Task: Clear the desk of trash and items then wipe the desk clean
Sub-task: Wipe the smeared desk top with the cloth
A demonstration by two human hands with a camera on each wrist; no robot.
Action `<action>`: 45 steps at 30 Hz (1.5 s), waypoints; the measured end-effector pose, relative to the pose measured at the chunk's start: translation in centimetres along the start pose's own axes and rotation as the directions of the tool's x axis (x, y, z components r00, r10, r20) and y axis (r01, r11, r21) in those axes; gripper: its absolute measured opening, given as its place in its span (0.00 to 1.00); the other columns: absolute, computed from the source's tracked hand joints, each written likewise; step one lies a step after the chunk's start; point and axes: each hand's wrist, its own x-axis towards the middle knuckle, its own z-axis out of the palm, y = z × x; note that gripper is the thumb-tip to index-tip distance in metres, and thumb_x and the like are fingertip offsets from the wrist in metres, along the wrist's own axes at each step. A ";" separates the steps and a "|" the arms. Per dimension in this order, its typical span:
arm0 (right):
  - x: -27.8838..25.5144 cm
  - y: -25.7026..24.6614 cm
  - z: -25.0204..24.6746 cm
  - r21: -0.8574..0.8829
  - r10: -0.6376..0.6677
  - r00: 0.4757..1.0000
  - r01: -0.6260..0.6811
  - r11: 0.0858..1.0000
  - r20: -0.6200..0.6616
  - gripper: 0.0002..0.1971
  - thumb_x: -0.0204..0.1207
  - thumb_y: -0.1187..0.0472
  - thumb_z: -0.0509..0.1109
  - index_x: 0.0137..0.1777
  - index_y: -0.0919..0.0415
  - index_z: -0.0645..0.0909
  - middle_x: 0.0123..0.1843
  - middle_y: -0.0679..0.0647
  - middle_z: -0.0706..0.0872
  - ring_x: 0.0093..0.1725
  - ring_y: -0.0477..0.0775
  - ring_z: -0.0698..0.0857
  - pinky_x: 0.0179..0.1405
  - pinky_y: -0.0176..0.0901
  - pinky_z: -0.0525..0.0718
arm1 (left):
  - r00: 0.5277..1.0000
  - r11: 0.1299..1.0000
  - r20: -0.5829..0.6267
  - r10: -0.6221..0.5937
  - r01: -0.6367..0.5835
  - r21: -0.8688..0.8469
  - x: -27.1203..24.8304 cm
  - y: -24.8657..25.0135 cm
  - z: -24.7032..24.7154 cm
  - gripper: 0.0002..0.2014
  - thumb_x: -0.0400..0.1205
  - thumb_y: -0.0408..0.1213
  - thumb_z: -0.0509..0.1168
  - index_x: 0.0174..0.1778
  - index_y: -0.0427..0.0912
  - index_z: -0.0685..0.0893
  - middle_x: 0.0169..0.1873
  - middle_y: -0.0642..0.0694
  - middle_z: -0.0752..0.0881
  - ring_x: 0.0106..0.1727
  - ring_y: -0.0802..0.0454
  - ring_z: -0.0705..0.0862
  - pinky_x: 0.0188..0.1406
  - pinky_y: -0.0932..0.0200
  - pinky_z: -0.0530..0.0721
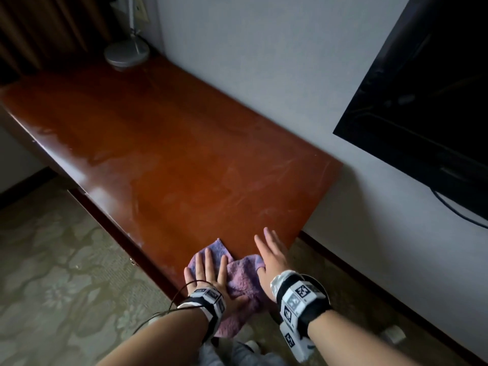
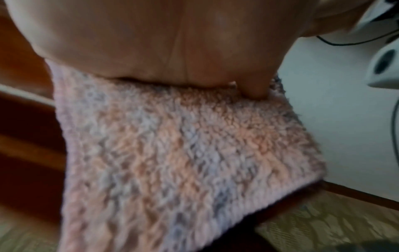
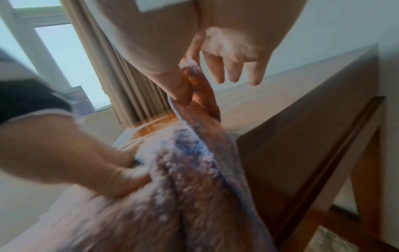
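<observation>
A pink and purple fluffy cloth (image 1: 243, 276) lies on the near end of the reddish-brown wooden desk (image 1: 171, 154) and hangs over its near edge. My left hand (image 1: 208, 270) presses flat on the cloth's left part with straight, spread fingers; in the left wrist view the palm (image 2: 151, 42) sits on the cloth (image 2: 172, 153). My right hand (image 1: 269, 252) is at the cloth's right side. In the right wrist view its thumb and forefinger (image 3: 190, 81) pinch the edge of the cloth (image 3: 194, 187) and lift it, with the other fingers held straight.
A round grey lamp base (image 1: 126, 52) stands at the desk's far end by the wall. A black TV (image 1: 422, 101) hangs on the wall at right, with a cable (image 1: 454, 212) below it. Patterned carpet (image 1: 66, 260) lies left of the desk. Smear marks show on the desktop.
</observation>
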 end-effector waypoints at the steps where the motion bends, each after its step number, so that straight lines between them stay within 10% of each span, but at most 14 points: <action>1: -0.3 -0.1 0.4 -0.016 -0.040 0.999 0.040 0.999 0.000 0.34 0.79 0.70 0.59 0.84 0.52 0.57 0.87 0.46 0.41 0.85 0.49 0.41 0.83 0.39 0.47 | 1.000 1.000 -0.003 0.011 -0.011 0.017 0.4 0.1 -0.7 0.57 0.68 0.79 0.52 0.80 0.53 0.27 0.78 0.39 0.23 0.79 0.37 0.24 0.76 0.30 0.32; 4: -0.8 -0.8 0.8 -0.058 -0.085 0.996 0.087 0.995 0.033 0.34 0.77 0.72 0.57 0.84 0.55 0.58 0.87 0.49 0.43 0.85 0.50 0.43 0.80 0.34 0.42 | 0.997 0.998 -0.040 0.061 -0.060 0.018 2.2 0.9 -2.6 0.59 0.66 0.80 0.53 0.80 0.52 0.28 0.78 0.39 0.23 0.79 0.36 0.24 0.75 0.29 0.31; 9: -0.3 -1.2 2.1 -0.175 -0.128 0.991 0.121 0.977 -0.028 0.36 0.49 0.70 0.65 0.65 0.65 0.81 0.68 0.64 0.82 0.65 0.67 0.83 0.63 0.50 0.81 | 0.975 0.980 -0.106 0.194 -0.197 -0.019 4.5 0.1 -4.4 0.58 0.67 0.77 0.58 0.82 0.53 0.33 0.80 0.41 0.26 0.80 0.38 0.26 0.75 0.30 0.33; 13: 0.1 -1.6 3.9 -0.272 -0.158 0.968 0.208 0.940 0.193 0.43 0.48 0.44 0.78 0.67 0.54 0.73 0.73 0.58 0.77 0.73 0.61 0.70 0.58 0.59 0.85 | 0.943 0.958 -0.192 0.271 -0.284 -0.042 3.4 -4.2 -5.0 0.50 0.74 0.70 0.58 0.83 0.54 0.36 0.82 0.44 0.31 0.82 0.44 0.30 0.79 0.37 0.37; 17: 1.9 -5.8 4.8 -0.391 0.016 0.946 0.118 0.913 0.324 0.57 0.51 0.22 0.67 0.80 0.54 0.66 0.84 0.57 0.60 0.82 0.62 0.55 0.72 0.66 0.71 | 0.978 0.988 -0.147 0.151 -0.153 -0.006 2.2 -10.4 -4.6 0.51 0.75 0.65 0.62 0.84 0.50 0.37 0.82 0.42 0.31 0.83 0.41 0.32 0.80 0.38 0.40; 21: 6.0 -7.6 5.1 -0.420 0.176 0.924 -0.019 0.907 0.339 0.62 0.59 0.24 0.70 0.84 0.43 0.35 0.85 0.49 0.29 0.83 0.60 0.31 0.80 0.63 0.36 | 0.982 0.982 -0.061 0.180 -0.176 0.074 2.5 -15.1 -5.0 0.49 0.76 0.61 0.64 0.84 0.54 0.39 0.82 0.43 0.32 0.83 0.37 0.36 0.80 0.39 0.42; 28: 14.2 -8.5 1.4 -0.425 0.413 0.895 -0.313 0.849 0.167 0.68 0.52 0.22 0.71 0.84 0.46 0.35 0.86 0.56 0.32 0.84 0.63 0.36 0.82 0.62 0.44 | 0.941 0.932 -0.004 0.339 -0.335 0.141 5.4 -16.6 -7.2 0.47 0.77 0.58 0.64 0.84 0.55 0.40 0.82 0.42 0.30 0.83 0.40 0.33 0.80 0.42 0.38; 36: 8.5 -7.4 2.7 -0.397 0.582 0.792 -0.481 0.782 0.188 0.64 0.66 0.34 0.74 0.84 0.65 0.33 0.86 0.61 0.35 0.85 0.63 0.39 0.82 0.54 0.40 | 0.892 0.868 0.085 0.444 -0.452 0.207 9.5 -12.9 -11.8 0.56 0.71 0.59 0.73 0.83 0.57 0.37 0.82 0.51 0.31 0.82 0.36 0.31 0.77 0.29 0.46; 45: 13.3 -3.5 -2.1 -0.394 0.660 0.729 -0.560 0.729 0.184 0.71 0.57 0.27 0.75 0.83 0.61 0.31 0.85 0.58 0.32 0.84 0.63 0.35 0.83 0.57 0.39 | 0.921 0.886 0.200 0.334 -0.379 0.267 11.2 -8.7 -12.6 0.68 0.63 0.61 0.78 0.78 0.60 0.25 0.77 0.50 0.20 0.79 0.30 0.27 0.70 0.16 0.48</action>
